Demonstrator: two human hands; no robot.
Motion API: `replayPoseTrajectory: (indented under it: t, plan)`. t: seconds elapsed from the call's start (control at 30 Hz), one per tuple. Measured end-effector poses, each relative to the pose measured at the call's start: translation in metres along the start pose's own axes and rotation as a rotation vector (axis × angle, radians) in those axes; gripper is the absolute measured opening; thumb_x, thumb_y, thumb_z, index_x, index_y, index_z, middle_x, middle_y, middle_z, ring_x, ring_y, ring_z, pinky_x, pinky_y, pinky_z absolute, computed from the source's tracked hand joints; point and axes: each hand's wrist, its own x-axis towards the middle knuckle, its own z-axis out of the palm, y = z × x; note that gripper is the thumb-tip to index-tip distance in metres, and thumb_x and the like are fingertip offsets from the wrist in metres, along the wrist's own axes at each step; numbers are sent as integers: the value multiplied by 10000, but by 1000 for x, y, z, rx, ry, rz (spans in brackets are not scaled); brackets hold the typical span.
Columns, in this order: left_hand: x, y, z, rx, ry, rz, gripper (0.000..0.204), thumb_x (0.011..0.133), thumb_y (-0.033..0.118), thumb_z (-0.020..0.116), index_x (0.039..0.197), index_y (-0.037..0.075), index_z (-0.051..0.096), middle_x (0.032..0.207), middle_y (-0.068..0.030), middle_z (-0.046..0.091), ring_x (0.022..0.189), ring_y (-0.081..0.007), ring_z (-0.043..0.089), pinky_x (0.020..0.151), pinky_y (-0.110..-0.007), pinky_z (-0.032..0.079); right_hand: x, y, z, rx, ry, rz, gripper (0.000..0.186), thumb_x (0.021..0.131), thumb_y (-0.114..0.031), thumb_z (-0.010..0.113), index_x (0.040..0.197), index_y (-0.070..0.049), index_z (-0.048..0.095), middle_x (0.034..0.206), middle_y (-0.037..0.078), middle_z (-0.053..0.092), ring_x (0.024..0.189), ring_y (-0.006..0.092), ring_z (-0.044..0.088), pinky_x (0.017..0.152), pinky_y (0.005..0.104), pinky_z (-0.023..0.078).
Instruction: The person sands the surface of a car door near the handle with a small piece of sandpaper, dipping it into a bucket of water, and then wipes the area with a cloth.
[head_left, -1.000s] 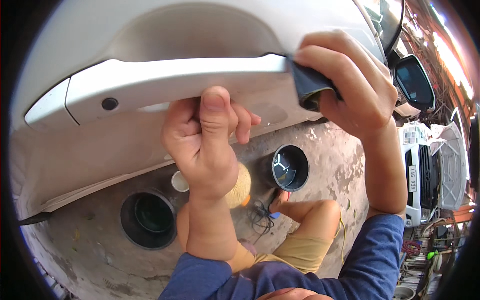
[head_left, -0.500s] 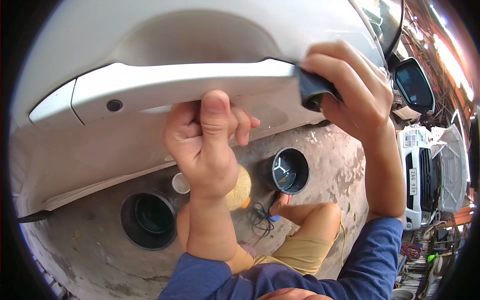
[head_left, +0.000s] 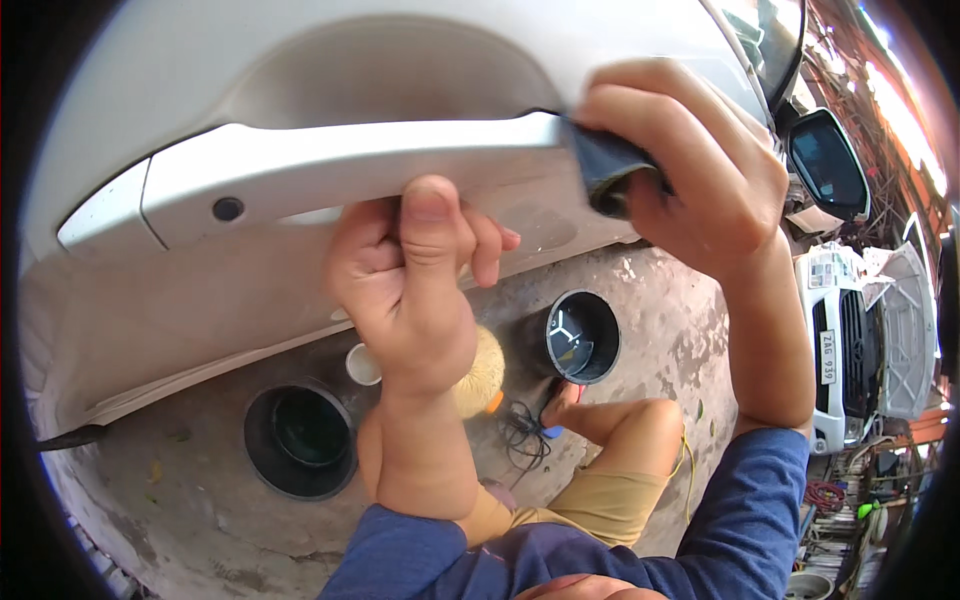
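A white car door handle (head_left: pixel 330 165) runs across the upper middle, with a round keyhole near its left end. My left hand (head_left: pixel 410 290) grips it from below, thumb against its lower front edge and fingers curled, partly hidden behind it. Wrapped over the handle's right end is a bent, dark grey-blue sheet, apparently sandpaper (head_left: pixel 606 165). My right hand (head_left: pixel 700 170) pinches this sheet with bent fingers, slightly blurred by motion. The handle's right tip is hidden under the sheet and fingers.
Below stand two black buckets, one at left (head_left: pixel 300 440) and one at right (head_left: pixel 583 337), plus a small white container (head_left: pixel 364 365). A yellow rounded object (head_left: pixel 480 375) and a dark cable (head_left: pixel 525 435) lie nearby. The car's side mirror (head_left: pixel 828 165) juts out at right.
My right hand has slid the dark sheet a little to the left along the handle, covering more of its right end. My left hand stays in place.
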Motion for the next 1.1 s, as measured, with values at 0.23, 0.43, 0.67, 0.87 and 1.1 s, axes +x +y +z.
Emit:
replayPoseTrajectory:
  t: [0.23, 0.43, 0.67, 0.87, 1.1]
  plan:
    - [0, 1, -4, 0, -10, 19, 397, 1109, 332, 500, 798, 86, 464, 567, 33, 331, 500, -116, 431, 599, -388, 557, 15, -8, -1, 48, -28, 30, 409, 578, 118, 618, 968, 20, 690, 884, 149, 682, 756, 289, 701, 699, 324, 569]
    - [2, 2, 2, 9, 8, -16, 392, 1110, 326, 496, 801, 86, 469, 561, 35, 333, 491, -119, 426, 599, -386, 553, 6, -5, -4, 40, -41, 92, 402, 579, 146, 609, 954, 21, 683, 878, 143, 681, 754, 280, 699, 693, 312, 563]
    - [2, -2, -5, -108, -16, 34, 310, 1077, 272, 581, 911, 11, 566, 596, 26, 423, 523, -104, 498, 625, -368, 580, -27, -3, -14, 12, -43, 175, 355, 621, 160, 632, 947, 27, 674, 871, 146, 682, 750, 257, 693, 685, 291, 556]
    - [1, 0, -2, 22, -19, 31, 395, 1114, 346, 483, 807, 99, 464, 562, 39, 313, 496, -107, 391, 607, -379, 542, -44, -1, -23, 89, 38, 340, 249, 765, 81, 816, 970, 31, 683, 903, 151, 724, 779, 228, 707, 716, 278, 554]
    - [3, 3, -4, 30, 7, 40, 434, 1117, 359, 470, 763, 109, 440, 558, 43, 290, 491, -103, 376, 598, -375, 536, -38, -8, -3, 55, 54, 283, 260, 740, 127, 743, 973, 30, 682, 904, 158, 720, 785, 243, 715, 707, 291, 563]
